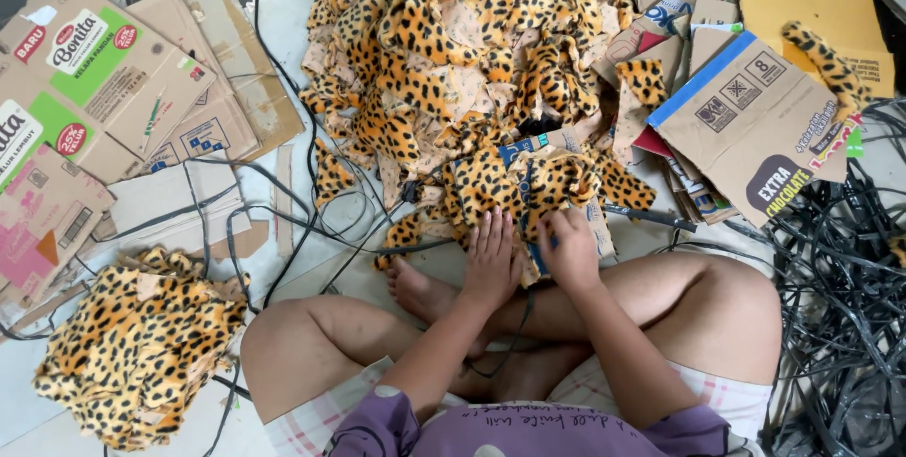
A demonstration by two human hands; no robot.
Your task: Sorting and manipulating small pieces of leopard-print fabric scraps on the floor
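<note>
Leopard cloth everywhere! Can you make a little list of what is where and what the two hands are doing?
Setting: person sitting cross-legged on the floor
Left hand: pressed flat on a leopard-print fabric piece
Right hand: curled, gripping the same piece's edge
Under the piece: cardboard template
Ahead: big fabric heap
Left side: small fabric pile, flattened cartons
Right side: black straps, brown box

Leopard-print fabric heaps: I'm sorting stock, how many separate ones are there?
2. A big leopard-print heap ahead of both hands, and a small leopard-print heap by the person's left knee. Loose scraps lie around; more may be hidden.
</note>
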